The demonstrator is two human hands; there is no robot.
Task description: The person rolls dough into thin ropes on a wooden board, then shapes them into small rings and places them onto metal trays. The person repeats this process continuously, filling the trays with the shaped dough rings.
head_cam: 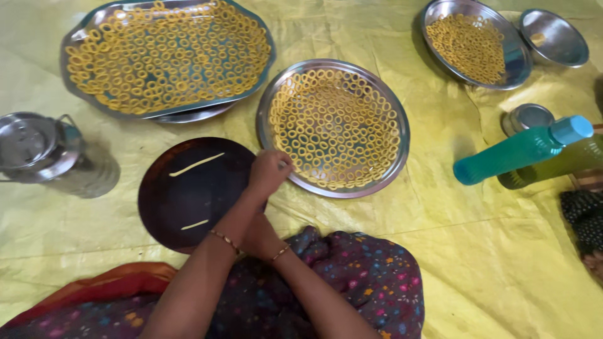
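The left hand [269, 172] reaches over the near rim of the round steel plate [333, 129], fingers pinched together as if on a small dough ring, though I cannot see what they hold. The right hand [257, 235] is tucked behind the left forearm; whether it is clenched or slack I cannot tell. The plate is nearly full of close-set rings, so a nudge from the knuckles could squash or shift the nearest ones. Two thin dough strips lie on the dark round board [195, 191] beside it. Around them, a yellow sheet [440, 238] covers the floor, carrying a full tray [166, 56], another plate [474, 41], a steel can [47, 154] and a teal bottle [521, 150].
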